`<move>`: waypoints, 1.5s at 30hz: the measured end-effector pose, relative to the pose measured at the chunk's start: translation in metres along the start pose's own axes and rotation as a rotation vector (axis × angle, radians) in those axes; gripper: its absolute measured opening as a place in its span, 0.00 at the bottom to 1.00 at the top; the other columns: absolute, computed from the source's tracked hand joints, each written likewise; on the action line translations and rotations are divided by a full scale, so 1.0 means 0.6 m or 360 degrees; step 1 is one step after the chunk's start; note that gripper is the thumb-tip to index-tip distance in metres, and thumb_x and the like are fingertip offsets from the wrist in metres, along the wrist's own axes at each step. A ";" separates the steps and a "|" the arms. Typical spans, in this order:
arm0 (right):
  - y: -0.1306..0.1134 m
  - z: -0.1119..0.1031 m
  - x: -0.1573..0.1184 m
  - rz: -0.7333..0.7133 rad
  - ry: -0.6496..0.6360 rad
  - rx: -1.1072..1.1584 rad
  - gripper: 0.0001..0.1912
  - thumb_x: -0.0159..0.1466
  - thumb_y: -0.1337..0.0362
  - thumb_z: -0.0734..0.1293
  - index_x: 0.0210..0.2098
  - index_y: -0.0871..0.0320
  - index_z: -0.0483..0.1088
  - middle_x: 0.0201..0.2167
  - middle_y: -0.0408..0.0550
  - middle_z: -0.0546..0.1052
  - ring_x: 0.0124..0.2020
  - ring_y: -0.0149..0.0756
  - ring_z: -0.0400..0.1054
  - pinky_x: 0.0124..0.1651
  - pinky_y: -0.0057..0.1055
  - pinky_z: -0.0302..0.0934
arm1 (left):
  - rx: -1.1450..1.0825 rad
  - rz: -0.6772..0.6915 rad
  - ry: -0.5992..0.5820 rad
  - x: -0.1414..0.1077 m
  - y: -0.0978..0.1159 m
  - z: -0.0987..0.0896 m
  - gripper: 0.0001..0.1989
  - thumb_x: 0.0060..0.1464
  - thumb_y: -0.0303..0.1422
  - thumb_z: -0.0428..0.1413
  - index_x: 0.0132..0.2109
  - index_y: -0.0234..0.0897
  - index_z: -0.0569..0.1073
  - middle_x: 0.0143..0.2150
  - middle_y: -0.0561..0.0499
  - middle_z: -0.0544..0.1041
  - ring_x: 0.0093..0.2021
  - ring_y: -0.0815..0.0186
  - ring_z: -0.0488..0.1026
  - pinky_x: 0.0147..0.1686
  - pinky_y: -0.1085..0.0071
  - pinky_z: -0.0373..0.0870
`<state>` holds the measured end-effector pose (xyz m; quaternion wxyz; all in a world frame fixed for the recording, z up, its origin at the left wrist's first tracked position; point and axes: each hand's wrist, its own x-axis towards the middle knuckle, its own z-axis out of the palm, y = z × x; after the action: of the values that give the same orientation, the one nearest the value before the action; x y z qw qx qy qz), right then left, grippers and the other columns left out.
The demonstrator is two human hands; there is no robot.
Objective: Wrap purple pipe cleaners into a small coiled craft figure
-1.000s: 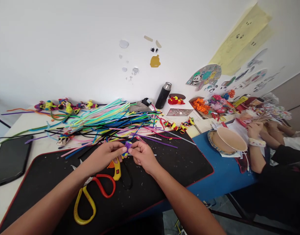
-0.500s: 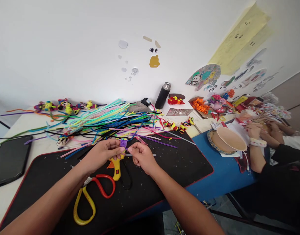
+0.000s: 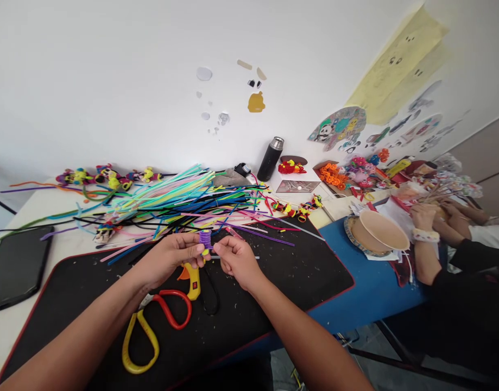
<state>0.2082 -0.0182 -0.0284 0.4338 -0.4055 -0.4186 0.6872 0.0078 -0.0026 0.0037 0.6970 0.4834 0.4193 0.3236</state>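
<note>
While the left hand (image 3: 165,258) pinches the purple coil (image 3: 204,239) and the right hand (image 3: 239,262) nips its right edge – overpulling could loosen it.

We hold purple pipe-cleaner coil (image 3: 205,239) between thumb and fingers of left hand (image 3: 174,255). Piece stands roughly upright, small and fuzzy, wound in close stacked turns that give ribbed sides. Yellow shows at top end and again just under purple turns. Short purple strand (image 3: 211,248) leaves lower right side, reaching pinched fingertips of our right hand (image 3: 238,262). Lower part partly hidden by our fingers; far side out of our sight.
</note>
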 end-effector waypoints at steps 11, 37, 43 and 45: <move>-0.001 -0.003 -0.002 -0.0007 -0.0034 -0.0039 0.24 0.58 0.43 0.77 0.30 0.55 0.68 0.12 0.30 0.62 0.12 0.23 0.48 0.17 0.25 0.41 | -0.0028 0.0016 -0.0152 -0.006 0.005 0.010 0.23 0.50 0.52 0.71 0.35 0.34 0.84 0.26 0.46 0.80 0.26 0.65 0.73 0.29 0.70 0.70; -0.006 -0.006 -0.006 -0.0017 -0.0156 0.0046 0.23 0.59 0.47 0.78 0.41 0.57 0.72 0.19 0.34 0.71 0.14 0.22 0.54 0.16 0.23 0.45 | -0.0214 -0.0117 -0.0310 -0.012 0.000 0.011 0.20 0.53 0.49 0.70 0.36 0.33 0.86 0.31 0.45 0.81 0.28 0.67 0.74 0.29 0.74 0.69; -0.006 -0.007 -0.006 -0.0009 -0.0193 0.0054 0.21 0.60 0.50 0.78 0.42 0.58 0.74 0.16 0.32 0.70 0.13 0.22 0.52 0.16 0.23 0.44 | -0.0358 -0.0193 -0.0354 -0.006 -0.018 0.002 0.19 0.53 0.46 0.71 0.38 0.32 0.86 0.36 0.43 0.83 0.29 0.68 0.76 0.31 0.75 0.72; -0.005 -0.008 -0.005 -0.0005 -0.0184 0.0077 0.20 0.60 0.51 0.78 0.42 0.58 0.74 0.15 0.31 0.68 0.12 0.21 0.50 0.15 0.23 0.43 | -0.0389 -0.0224 -0.0349 -0.006 -0.020 0.001 0.18 0.53 0.46 0.71 0.38 0.32 0.86 0.37 0.42 0.84 0.30 0.67 0.77 0.31 0.75 0.72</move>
<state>0.2141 -0.0193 -0.0264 0.4195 -0.3540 -0.4268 0.7187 0.0075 -0.0098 -0.0064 0.8131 0.3970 0.3310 0.2678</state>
